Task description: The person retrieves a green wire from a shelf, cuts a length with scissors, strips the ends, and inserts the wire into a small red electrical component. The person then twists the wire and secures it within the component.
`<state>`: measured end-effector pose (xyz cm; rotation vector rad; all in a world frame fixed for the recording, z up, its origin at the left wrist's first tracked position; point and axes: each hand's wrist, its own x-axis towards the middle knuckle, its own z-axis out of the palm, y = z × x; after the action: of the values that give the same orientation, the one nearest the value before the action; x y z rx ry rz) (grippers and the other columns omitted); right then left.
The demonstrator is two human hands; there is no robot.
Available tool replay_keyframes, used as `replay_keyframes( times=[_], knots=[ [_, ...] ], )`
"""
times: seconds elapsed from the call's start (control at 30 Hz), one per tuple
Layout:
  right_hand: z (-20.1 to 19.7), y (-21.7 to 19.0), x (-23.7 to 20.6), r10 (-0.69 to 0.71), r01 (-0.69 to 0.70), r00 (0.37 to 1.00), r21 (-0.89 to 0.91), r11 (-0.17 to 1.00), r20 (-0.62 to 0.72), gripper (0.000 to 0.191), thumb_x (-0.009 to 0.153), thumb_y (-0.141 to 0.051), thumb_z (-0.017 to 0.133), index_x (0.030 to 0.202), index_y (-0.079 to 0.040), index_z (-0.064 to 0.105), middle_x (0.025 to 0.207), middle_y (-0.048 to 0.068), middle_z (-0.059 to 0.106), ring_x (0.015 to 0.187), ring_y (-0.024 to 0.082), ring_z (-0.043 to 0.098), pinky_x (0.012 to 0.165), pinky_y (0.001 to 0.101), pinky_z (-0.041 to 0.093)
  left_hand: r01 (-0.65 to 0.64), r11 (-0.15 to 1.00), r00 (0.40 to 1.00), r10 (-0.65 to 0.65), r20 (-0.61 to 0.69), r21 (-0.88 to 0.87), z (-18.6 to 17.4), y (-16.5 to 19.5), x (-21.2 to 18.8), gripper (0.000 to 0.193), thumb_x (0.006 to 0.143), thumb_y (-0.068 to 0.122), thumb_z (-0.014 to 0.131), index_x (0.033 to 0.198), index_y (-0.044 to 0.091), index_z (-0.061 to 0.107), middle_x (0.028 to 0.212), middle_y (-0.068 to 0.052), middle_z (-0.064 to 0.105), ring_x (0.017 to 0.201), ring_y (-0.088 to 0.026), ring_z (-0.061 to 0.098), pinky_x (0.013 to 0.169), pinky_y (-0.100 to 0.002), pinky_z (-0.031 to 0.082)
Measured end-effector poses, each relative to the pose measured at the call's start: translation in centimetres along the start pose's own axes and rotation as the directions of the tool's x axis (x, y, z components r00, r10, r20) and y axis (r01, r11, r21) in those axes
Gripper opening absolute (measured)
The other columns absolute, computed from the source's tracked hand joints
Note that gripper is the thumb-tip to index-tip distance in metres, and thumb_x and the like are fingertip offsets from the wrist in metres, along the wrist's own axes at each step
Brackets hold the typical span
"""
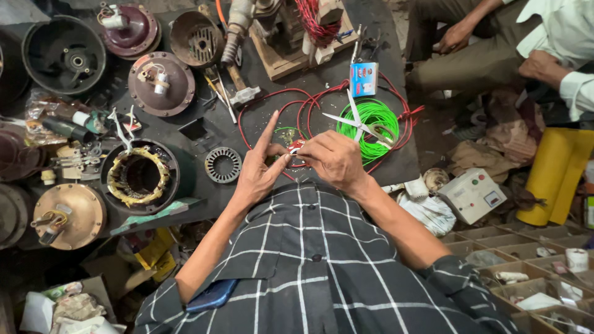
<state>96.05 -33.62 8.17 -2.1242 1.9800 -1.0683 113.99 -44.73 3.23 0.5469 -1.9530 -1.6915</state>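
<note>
Both hands, left hand (pixel 260 170) and right hand (pixel 334 158), pinch a small red part (pixel 296 147) together; scissors (pixel 362 125) lie on a green wire coil (pixel 371 117) just beyond.

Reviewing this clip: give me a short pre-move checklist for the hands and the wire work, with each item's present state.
1. Both hands on the work: left hand and right hand meet on a small red and white piece. Ok.
2. Firm grip on the piece: fingers hide most of it. Cannot tell.
3. Scissors out of the hands' way: lying open on the green wire coil, apart from both hands. Ok.
4. Red wire free of tangles: it loops over the bench and under the coil. Cannot tell.
5. Wound stator clear of the left hand: beside it, not touching. Ok.
</note>
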Motion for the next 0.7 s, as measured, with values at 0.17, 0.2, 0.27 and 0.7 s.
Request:
replay_keyframes(
  times=[0.17, 0.2, 0.27, 0.7],
  knots=[
    [1.3, 1.4, -0.9, 0.080, -0.080, 0.997, -0.002, 0.997, -0.010, 0.012, 0.083, -0.017, 0.082, 0.090, -0.010, 0.075, 0.086, 0.002, 0.071, 0.079, 0.023, 0.066, 0.067, 0.0363, 0.052, 0.164, 0.961, 0.979, -0.186, 0.083, 0.222, -0.2, -0.7, 0.1, 0.025, 0.100, 0.014, 0.062, 0.122, 0.007, 0.072, 0.070, -0.011, 0.063, 0.059, -0.017, 0.060, 0.060, -0.033, 0.048],
    [1.7, 2.2, -1.4, 0.110, -0.110, 0.994, 0.008, 0.994, 0.026, 0.011, 0.084, -0.018, 0.080, 0.090, -0.010, 0.076, 0.086, 0.003, 0.071, 0.078, 0.024, 0.066, 0.067, 0.0370, 0.052, 0.152, 0.958, 0.982, -0.175, 0.075, 0.243, -0.3, -0.8, 0.2, 0.023, 0.099, 0.015, 0.062, 0.117, 0.005, 0.072, 0.069, -0.013, 0.062, 0.058, -0.019, 0.058, 0.059, -0.034, 0.047],
    [2.8, 4.1, -2.6, 0.171, -0.175, 0.980, 0.030, 0.984, 0.103, 0.010, 0.087, -0.019, 0.078, 0.091, -0.010, 0.078, 0.084, 0.004, 0.072, 0.076, 0.026, 0.066, 0.067, 0.0384, 0.052, 0.136, 0.950, 0.986, -0.159, 0.059, 0.282, -0.5, -0.9, 0.0, 0.021, 0.098, 0.016, 0.061, 0.106, 0.000, 0.071, 0.069, -0.016, 0.060, 0.056, -0.023, 0.056, 0.056, -0.035, 0.044],
    [4.7, 15.9, -13.5, 0.778, -0.630, 0.619, -0.525, 0.573, 0.107, 0.092, 0.066, -0.038, 0.089, 0.147, -0.015, 0.049, 0.134, 0.024, 0.052, 0.121, 0.046, 0.052, 0.099, 0.0565, 0.046, 0.133, 0.984, 0.991, -0.129, -0.040, 0.121, -2.1, -0.6, 0.2, 0.021, 0.108, 0.016, 0.050, 0.103, -0.001, 0.062, 0.076, -0.009, 0.076, 0.070, -0.014, 0.070, 0.069, -0.028, 0.052]
  ],
)
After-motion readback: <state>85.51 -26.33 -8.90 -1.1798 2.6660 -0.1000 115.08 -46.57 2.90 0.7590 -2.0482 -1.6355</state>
